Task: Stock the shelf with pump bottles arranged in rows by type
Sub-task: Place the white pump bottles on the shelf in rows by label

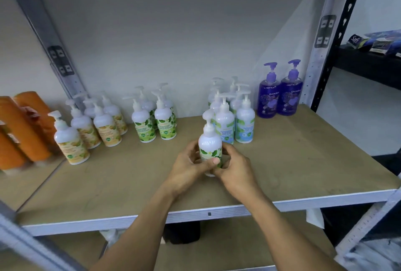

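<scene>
In the head view, my left hand (pixel 186 167) and right hand (pixel 235 172) both grasp the lower body of a green-leaf pump bottle (pixel 210 147). It stands upright over the front middle of the shelf (pixel 303 162), just ahead of the blue-label row (pixel 235 119) and right of the green-label row (pixel 155 120). I judge it stiff, glossy and tippy, weighty if full, so I'd grip the labelled body, never the thin pump neck.

Upright white green-leaf pump bottle (pixel 209 142) in front of sorted bottle rows (pixel 163 119)
</scene>
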`<state>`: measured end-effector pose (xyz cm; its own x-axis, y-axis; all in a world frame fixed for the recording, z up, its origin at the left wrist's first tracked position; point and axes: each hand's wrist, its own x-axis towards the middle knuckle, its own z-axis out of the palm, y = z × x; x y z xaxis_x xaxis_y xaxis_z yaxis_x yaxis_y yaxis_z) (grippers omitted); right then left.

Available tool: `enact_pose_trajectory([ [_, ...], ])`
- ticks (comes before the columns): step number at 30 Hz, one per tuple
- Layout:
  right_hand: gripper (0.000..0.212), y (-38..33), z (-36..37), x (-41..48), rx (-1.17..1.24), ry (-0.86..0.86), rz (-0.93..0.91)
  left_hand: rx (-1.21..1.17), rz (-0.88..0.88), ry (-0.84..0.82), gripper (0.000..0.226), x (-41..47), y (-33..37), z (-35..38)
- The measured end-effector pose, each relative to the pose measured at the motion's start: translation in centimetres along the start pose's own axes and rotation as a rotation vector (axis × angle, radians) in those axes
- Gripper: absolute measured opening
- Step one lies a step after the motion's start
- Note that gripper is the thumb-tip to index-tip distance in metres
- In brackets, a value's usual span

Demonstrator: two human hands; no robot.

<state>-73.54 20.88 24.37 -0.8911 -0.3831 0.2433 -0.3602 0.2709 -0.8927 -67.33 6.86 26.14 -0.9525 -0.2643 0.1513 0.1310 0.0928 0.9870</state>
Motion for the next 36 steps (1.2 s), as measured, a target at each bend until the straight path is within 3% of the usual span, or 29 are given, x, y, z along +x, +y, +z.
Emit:
enact_pose_trajectory([
  [5, 0.076, -1.5, 2.0, -0.2, -0.131, -0.118, -0.084, 0.076, 0.024, 0.12, 0.053, -0.9, 0.6, -3.2],
  [11, 0.071, -1.6, 2.7, -0.4, -0.717, -0.192, -0.164, 0.177, 0.039, 0.412, 0.05, -0.8, -0.1, -9.2],
  [17, 0.068, -1.4, 3.6, -0.1, -0.793, -0.284, -0.186, 0.185, 0.06, 0.625, 0.056, 0.6, -0.9, -13.2],
  [22, 0.069, -1.3, 3.6, 0.1, -0.798, -0.302, -0.176, 0.215, 0.079, 0.621, 0.061, 1.9, -1.4, -14.2],
  [27, 0.069, -1.4, 3.4, 0.1, -0.808, -0.314, -0.178, 0.245, 0.027, 0.479, 0.071, 1.6, -1.0, -15.3],
  [30, 0.069, -1.3, 3.5, 0.1, -0.813, -0.319, -0.177, 0.301, -0.034, 0.382, 0.058, 1.1, -1.0, -16.1],
  [36, 0.069, -1.3, 3.6, 0.1, -0.817, -0.325, -0.169, 0.358, -0.019, 0.458, 0.055, 1.5, -1.8, -15.9],
])
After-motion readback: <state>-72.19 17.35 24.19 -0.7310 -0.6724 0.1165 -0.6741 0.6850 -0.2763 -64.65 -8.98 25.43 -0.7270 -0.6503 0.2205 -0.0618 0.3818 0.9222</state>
